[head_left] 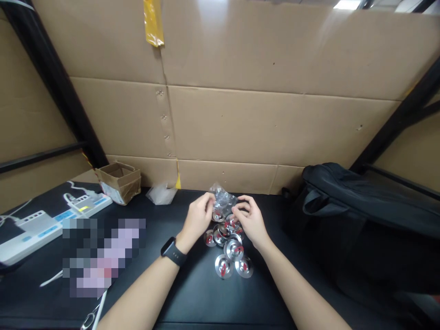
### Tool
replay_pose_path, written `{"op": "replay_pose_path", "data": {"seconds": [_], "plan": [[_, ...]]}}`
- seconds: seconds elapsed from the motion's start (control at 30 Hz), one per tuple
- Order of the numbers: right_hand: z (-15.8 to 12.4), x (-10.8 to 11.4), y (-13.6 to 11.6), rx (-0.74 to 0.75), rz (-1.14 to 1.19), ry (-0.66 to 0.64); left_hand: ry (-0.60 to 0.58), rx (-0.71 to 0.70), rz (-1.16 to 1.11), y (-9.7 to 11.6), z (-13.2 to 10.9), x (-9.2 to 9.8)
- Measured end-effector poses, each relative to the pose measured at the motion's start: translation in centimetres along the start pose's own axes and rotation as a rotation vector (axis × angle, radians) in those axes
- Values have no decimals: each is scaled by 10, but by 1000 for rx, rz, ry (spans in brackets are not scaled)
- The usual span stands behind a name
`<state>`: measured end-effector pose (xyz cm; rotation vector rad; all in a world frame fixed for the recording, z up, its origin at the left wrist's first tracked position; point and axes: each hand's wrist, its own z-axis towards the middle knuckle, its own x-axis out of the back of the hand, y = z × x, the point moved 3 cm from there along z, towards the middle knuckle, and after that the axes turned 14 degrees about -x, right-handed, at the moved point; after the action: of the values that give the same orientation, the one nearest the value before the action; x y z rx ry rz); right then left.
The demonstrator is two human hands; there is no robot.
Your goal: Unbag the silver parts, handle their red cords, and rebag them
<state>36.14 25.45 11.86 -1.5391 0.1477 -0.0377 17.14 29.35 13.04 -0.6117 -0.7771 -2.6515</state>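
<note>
A crinkled clear plastic bag (pixel 225 200) is held up between my two hands, above the far part of a pile. My left hand (pixel 200 214), with a black watch on its wrist, pinches the bag's left edge. At the right edge, the curled fingers of my right hand (pixel 252 221) close on the bag. Below and nearer to me lie several shiny round metal discs with raised centres and red straps, which look like finger cymbals (pixel 233 250). Some overlap; two, including one cymbal (pixel 223 266), lie at the near end. The bag's contents are unclear.
On the black tabletop (pixel 195 293), a white power strip (pixel 51 231) with plugs and a blurred-out item (pixel 110 261) lie left. Behind are an open cardboard box (pixel 120 181) and another plastic bag (pixel 161 194). A black bag (pixel 364 229) stands right; a cardboard wall (pixel 233 123) rises behind.
</note>
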Motion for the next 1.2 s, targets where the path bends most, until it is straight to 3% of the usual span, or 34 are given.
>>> {"op": "replay_pose_path", "data": {"seconds": [0.1, 0.27, 0.43, 0.73, 1.2], "plan": [[3, 2, 3, 19, -15, 0, 58, -28, 236, -28, 6, 30], [6, 5, 4, 63, -76, 16, 92, 178, 690, -77, 0, 83], [7, 7, 3, 77, -109, 4, 94, 328, 818, -103, -16, 109], [8, 8, 2, 85, -190, -28, 5, 404, 807, -122, -25, 120], [7, 10, -1, 82, -204, -15, 49, 496, 934, -131, -38, 105]]}}
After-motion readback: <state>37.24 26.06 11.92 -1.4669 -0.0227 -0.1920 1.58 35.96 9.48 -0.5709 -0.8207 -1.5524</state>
